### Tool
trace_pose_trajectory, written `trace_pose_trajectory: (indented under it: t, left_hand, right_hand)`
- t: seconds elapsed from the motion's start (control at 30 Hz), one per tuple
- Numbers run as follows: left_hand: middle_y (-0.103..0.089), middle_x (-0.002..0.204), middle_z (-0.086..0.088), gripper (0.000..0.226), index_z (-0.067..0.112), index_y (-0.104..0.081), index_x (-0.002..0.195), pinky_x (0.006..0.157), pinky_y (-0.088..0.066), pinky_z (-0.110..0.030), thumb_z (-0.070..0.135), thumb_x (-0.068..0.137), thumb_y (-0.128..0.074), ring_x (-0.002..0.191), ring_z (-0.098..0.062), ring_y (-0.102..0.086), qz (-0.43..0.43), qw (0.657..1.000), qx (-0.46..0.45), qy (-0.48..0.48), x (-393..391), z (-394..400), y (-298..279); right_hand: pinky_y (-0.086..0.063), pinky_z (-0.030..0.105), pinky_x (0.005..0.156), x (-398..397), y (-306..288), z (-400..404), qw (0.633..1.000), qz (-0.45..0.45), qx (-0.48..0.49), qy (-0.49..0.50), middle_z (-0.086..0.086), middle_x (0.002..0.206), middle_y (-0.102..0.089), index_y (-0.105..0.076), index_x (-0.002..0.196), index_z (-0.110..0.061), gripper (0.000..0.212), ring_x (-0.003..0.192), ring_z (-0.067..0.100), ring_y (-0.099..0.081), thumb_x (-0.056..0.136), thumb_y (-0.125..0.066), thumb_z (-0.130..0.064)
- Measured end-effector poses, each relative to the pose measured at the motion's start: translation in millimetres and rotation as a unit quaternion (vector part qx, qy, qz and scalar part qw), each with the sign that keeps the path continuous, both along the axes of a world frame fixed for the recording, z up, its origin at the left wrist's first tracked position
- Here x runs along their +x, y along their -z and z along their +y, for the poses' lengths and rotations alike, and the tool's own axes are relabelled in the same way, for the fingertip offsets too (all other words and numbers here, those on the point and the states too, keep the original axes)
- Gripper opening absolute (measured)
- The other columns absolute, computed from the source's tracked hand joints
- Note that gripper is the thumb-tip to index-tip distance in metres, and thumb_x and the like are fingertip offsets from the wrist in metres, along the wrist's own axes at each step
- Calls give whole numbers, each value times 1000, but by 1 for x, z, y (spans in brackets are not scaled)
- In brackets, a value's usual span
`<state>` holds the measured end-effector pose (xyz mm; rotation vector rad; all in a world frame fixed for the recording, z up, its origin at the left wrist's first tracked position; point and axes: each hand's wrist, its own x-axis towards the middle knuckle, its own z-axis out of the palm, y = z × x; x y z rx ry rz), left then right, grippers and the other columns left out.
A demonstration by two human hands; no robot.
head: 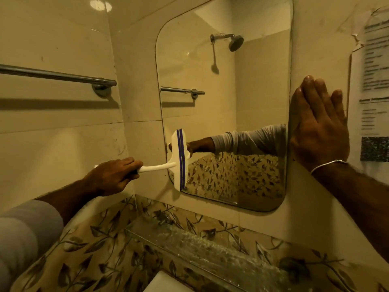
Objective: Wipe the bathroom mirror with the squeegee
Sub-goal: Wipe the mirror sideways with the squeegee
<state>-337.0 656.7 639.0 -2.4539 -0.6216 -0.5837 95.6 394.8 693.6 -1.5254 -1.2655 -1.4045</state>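
Left hand (114, 174) — squeegee (179, 161) against mirror (242, 98)

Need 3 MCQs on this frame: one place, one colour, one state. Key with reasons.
1. Where on the mirror is the squeegee blade?
A. top right corner
B. lower left edge
C. centre

2. What colour are the stripes on the squeegee head?
A. red
B. green
C. blue

3. What is the right hand doing?
A. lying flat by the mirror's right edge
B. gripping the towel bar
C. holding a cloth

Key:
1 B, the head stands upright at the mirror's lower left edge.
2 C, two blue lines run down the white head.
3 A, the fingers are straight and the palm lies flat there, while the left hand grips the handle.
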Motion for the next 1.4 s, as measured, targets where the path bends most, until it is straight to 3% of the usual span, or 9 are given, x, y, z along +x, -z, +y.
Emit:
trace_pose_trajectory:
  t: [0.27, 0.6, 0.73, 0.93, 1.07, 1.2, 1.4]
  left_hand:
    - [-47, 85, 13, 20, 26, -48, 114, 50, -43, -24, 34, 96, -51, 61, -9, -50, -1, 993, -42, -113, -36, 10, 4]
    - [-48, 81, 12, 16, 29, -45, 108, 46, -41, -21, 32, 95, -54, 56, -7, -47, -24, 993, -31, -107, -33, -3, 1]
    - [-49, 80, 12, 35, 24, -51, 111, 41, -40, -20, 47, 91, -35, 53, -6, -45, -63, 996, -7, -64, -26, -26, -1]
    - [-54, 82, 9, 34, 20, -56, 112, 53, -31, -10, 44, 93, -40, 61, -5, -46, -64, 995, 1, 71, 40, -89, 19]
    - [-58, 87, 6, 43, 20, -54, 114, 55, -41, -15, 49, 99, -27, 66, -4, -48, -50, 986, -25, 157, 103, -122, 46]
    - [-56, 85, 5, 29, 23, -50, 112, 49, -44, -21, 44, 98, -37, 63, -6, -46, -48, 979, -23, 199, 150, -142, 64]
    - [-55, 86, 5, 26, 24, -48, 113, 47, -46, -27, 41, 94, -47, 62, -8, -46, -54, 977, -29, 206, 180, -139, 71]
  right_hand:
    - [8, 35, 124, 1, 0, 0, 1000, -3, 0, 1, 21, 162, -22, -29, 153, 2, 74, 152, 36, -16, 83, -33, -22]
    - [7, 36, 125, 2, 0, 0, 1000, -8, 11, -6, 23, 161, -24, -30, 153, 3, 72, 151, 38, -18, 85, -33, -21]
    - [8, 35, 124, 1, 0, 1, 1000, -16, 22, -4, 23, 161, -26, -31, 152, 4, 68, 150, 39, -21, 87, -35, -18]
    - [9, 34, 124, 2, 0, 1, 1000, -18, 22, 3, 23, 161, -25, -30, 152, 3, 67, 150, 38, -20, 88, -36, -15]
    - [8, 35, 124, 2, -1, 0, 999, -26, 30, 2, 24, 160, -26, -31, 152, 4, 73, 150, 39, -21, 84, -59, 0]
    - [7, 35, 123, 0, -1, 0, 999, -32, 33, 13, 25, 159, -29, -33, 151, 4, 80, 148, 39, -24, 79, -68, 4]
    - [8, 36, 123, 3, -1, 3, 999, -33, 33, 27, 24, 160, -28, -33, 152, 2, 77, 149, 38, -23, 82, -65, 3]
